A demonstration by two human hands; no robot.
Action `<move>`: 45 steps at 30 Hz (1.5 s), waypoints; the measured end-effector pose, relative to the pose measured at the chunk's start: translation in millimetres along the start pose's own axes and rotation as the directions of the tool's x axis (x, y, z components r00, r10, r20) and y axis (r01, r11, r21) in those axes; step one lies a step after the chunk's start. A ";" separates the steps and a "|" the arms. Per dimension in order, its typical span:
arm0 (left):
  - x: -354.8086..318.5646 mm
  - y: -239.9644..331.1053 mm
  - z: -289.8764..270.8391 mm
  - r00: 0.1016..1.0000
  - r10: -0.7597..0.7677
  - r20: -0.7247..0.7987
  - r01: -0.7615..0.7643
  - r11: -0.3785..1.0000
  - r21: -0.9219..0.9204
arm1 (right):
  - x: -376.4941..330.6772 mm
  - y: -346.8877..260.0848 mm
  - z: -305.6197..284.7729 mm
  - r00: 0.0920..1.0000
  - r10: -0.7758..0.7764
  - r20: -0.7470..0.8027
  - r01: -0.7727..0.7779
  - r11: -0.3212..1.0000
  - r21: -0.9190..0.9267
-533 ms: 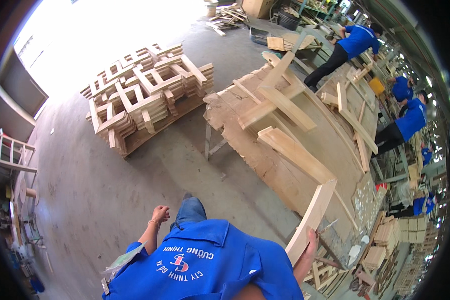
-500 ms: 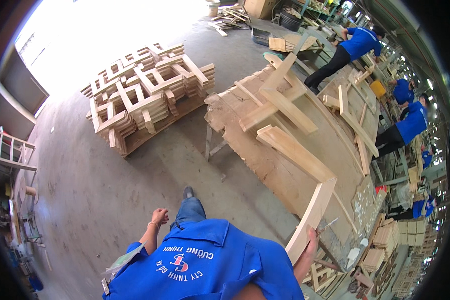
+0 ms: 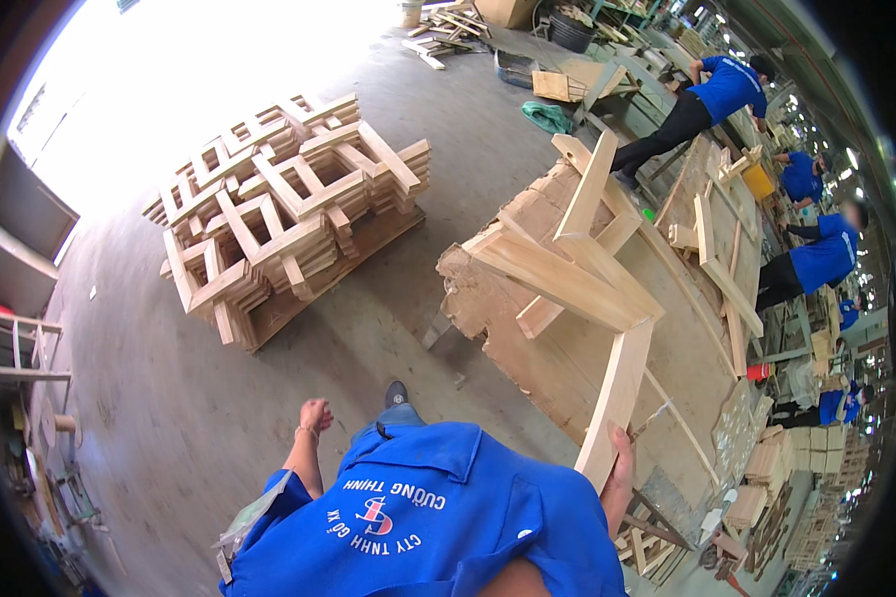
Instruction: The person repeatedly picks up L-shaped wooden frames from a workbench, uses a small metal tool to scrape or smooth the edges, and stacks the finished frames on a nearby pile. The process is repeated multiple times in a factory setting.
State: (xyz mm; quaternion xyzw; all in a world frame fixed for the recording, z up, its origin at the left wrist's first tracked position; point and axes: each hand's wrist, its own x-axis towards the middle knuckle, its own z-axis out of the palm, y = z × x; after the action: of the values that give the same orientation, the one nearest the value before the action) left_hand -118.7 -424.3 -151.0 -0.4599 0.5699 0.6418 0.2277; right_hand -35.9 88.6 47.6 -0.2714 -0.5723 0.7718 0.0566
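Observation:
My right hand (image 3: 621, 466) grips the near end of an angled wooden frame piece (image 3: 615, 393), fingers wrapped round its edge. From a corner joint the held piece runs on to the far left, over a worktable (image 3: 558, 373) covered in torn brown sheeting. Another pale wooden frame (image 3: 585, 189) lies on the table's far part; the held piece overlaps it in view, and I cannot tell whether they touch. My left hand (image 3: 315, 415) hangs at my left side over the floor, fingers curled in, with nothing visible in it.
Left of the table, similar wooden frames (image 3: 269, 214) are stacked on a low pallet (image 3: 338, 267). A second bench (image 3: 677, 194) with wooden parts stands to the right. Several people in blue shirts, one at the far right (image 3: 732, 88), are beyond. A green cloth (image 3: 547, 116) lies on the floor.
The held frame piece has swung, its far end shifting left and up in view over the other frame. My body has moved along the table; my right hand keeps its grip.

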 end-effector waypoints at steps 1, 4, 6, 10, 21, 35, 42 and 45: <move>14.3 20.4 1.3 0.998 0.055 0.034 -0.054 0.998 -0.016 | 3.0 1.8 8.6 1.000 -0.015 0.003 0.015 1.000 0.013; 48.3 76.3 10.6 0.988 0.155 0.021 -0.155 0.988 0.015 | 9.5 9.5 28.6 0.996 -0.008 -0.084 0.011 0.999 0.037; 62.1 103.1 21.2 0.977 0.211 0.031 -0.211 0.977 0.004 | 12.6 10.8 34.6 0.997 -0.023 -0.071 0.024 0.999 0.021; 73.7 121.3 39.3 0.975 0.204 0.085 -0.209 0.976 0.053 | 15.9 3.8 44.6 0.998 -0.040 -0.051 0.039 0.999 -0.022; 21.1 49.1 35.9 0.995 -0.086 0.044 0.069 0.952 0.297 | 45.4 -20.4 60.4 0.998 -0.009 0.065 0.008 1.000 0.006; 26.2 63.8 39.2 0.997 0.067 -0.028 -0.063 0.991 0.115 | 89.8 -31.1 68.8 0.982 0.052 0.183 -0.048 0.999 -0.023; 42.4 163.6 87.0 0.568 0.823 0.008 -0.786 0.540 0.302 | 85.0 -23.3 60.9 0.979 0.086 0.184 -0.094 0.995 0.037; 25.8 230.6 124.7 0.367 0.923 0.119 -0.839 0.273 0.471 | 68.9 -17.6 46.6 0.988 0.088 0.127 -0.098 0.993 0.070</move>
State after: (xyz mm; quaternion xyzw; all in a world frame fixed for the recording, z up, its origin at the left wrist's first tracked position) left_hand -360.4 -369.8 -61.5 -0.0518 0.8782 0.4604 -0.1190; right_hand -120.7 82.3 48.4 -0.2471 -0.5318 0.8100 -0.0049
